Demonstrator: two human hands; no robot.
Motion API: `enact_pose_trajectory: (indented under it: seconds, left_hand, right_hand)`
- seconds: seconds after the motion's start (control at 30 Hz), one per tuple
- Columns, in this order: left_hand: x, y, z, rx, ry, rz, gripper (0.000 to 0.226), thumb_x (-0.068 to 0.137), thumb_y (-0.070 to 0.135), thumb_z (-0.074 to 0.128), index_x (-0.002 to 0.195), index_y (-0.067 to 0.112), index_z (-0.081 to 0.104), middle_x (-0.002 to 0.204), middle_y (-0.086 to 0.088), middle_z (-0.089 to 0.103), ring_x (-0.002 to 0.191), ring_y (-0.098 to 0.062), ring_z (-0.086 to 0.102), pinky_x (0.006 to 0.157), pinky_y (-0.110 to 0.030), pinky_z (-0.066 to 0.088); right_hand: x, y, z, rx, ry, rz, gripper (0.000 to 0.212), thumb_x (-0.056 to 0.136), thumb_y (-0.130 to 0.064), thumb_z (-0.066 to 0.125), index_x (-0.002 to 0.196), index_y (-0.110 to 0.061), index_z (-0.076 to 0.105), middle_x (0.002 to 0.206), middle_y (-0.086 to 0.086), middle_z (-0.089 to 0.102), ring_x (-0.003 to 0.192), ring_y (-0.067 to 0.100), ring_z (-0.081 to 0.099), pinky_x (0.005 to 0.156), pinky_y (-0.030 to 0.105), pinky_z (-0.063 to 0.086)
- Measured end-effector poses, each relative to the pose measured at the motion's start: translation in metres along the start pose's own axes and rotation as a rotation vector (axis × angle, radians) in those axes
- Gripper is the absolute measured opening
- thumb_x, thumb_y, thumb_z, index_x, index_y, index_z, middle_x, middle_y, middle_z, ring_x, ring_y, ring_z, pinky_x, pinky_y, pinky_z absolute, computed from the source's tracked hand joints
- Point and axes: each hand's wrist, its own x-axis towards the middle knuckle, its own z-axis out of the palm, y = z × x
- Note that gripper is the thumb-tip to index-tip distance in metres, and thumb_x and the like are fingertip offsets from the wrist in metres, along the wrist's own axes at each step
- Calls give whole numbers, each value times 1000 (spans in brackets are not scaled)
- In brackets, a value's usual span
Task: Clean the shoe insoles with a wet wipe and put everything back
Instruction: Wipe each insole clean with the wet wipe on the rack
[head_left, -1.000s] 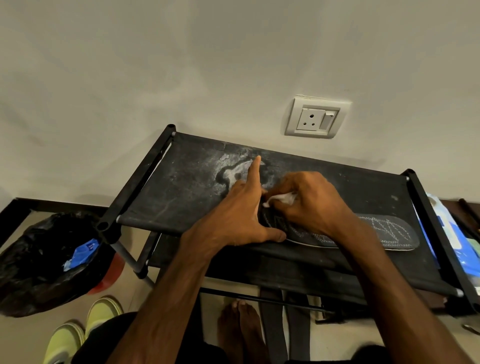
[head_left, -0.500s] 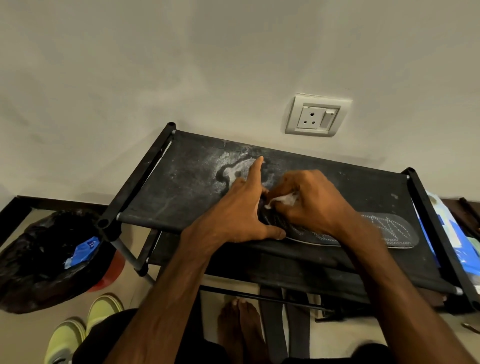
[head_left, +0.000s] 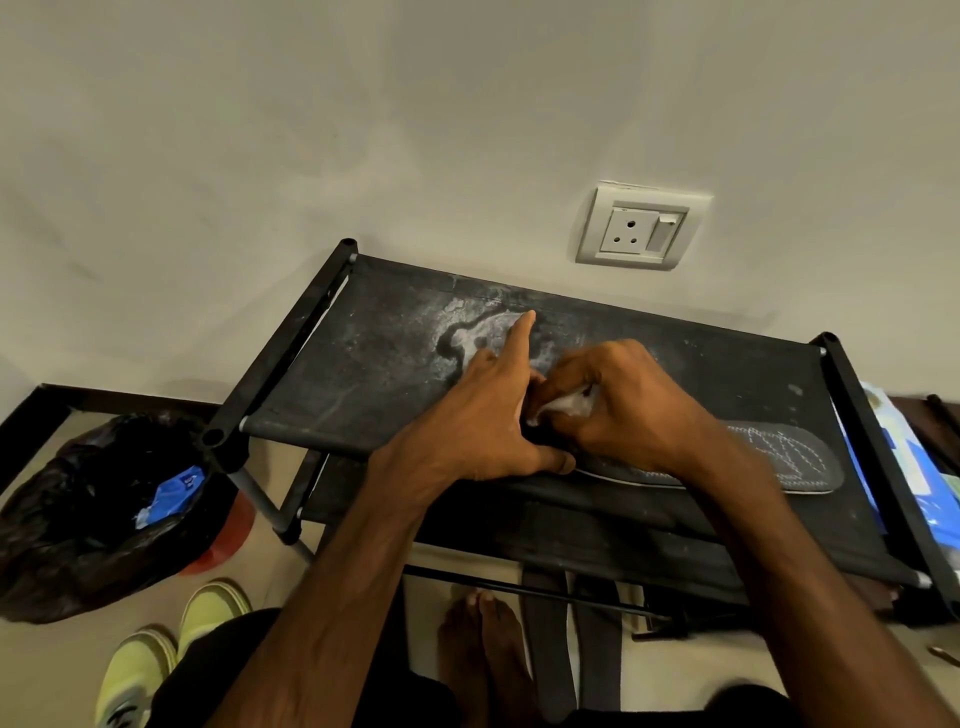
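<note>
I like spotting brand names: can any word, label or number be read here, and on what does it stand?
No text can be read.
Blue wrapper in the black bin bag: white marks, too blurred.
Blue-and-white pack at the right edge: print blurred.
Insole: stitched pattern only, no words.

Black fabric shoe rack (head_left: 363, 374) up against the wall, top shelf pretty dusty, with a whitish stain (head_left: 462, 332) toward 12 o'clock. One dark insole (head_left: 779, 460) lies flat along the front edge, out toward 4 o'clock. A left hand (head_left: 483, 431) rests on the fabric at the insole's 9 o'clock end.
</note>
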Motion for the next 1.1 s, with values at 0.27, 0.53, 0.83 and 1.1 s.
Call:
enact_pose_trajectory:
  seconds: [0.27, 0.53, 0.83, 1.1]
  left_hand:
    - [1, 1, 1, 32, -10, 18, 141, 67, 44, 91, 158, 30, -15, 135, 14, 57, 150, -22, 20, 121, -55, 19]
    - [-7, -1, -15, 25, -87, 34, 123, 78, 31, 85, 159, 32, -6, 146, 14, 50, 142, -14, 30, 118, -45, 29]
    - [-4, -3, -16, 10, -48, 53, 110, 83, 16, 80, 161, 29, 3, 142, 9, 55, 129, -14, 44, 112, -46, 40]
    - [-3, -7, -14, 20, -33, 60, 108, 84, 18, 80, 161, 26, 4, 130, 20, 61, 119, -6, 42, 108, -35, 38]
  right_hand:
    - [-7, 4, -16, 13, -155, 23, 25, 83, -18, 76, 94, -40, 82, 95, -21, 76, 87, -3, 70, 78, 23, 58]
    - [-7, 19, -9, 48, 220, 67, 23, 84, -19, 77, 95, -39, 82, 94, -17, 75, 78, 3, 69, 69, 36, 59]
    - [-4, 2, -5, 28, -22, 1, 21, 83, -15, 79, 95, -33, 83, 83, -27, 67, 82, -4, 66, 71, 14, 47]
    - [-17, -2, -25, 36, -245, 15, 23, 83, -15, 78, 91, -37, 83, 95, -25, 75, 94, -6, 69, 87, 23, 56]
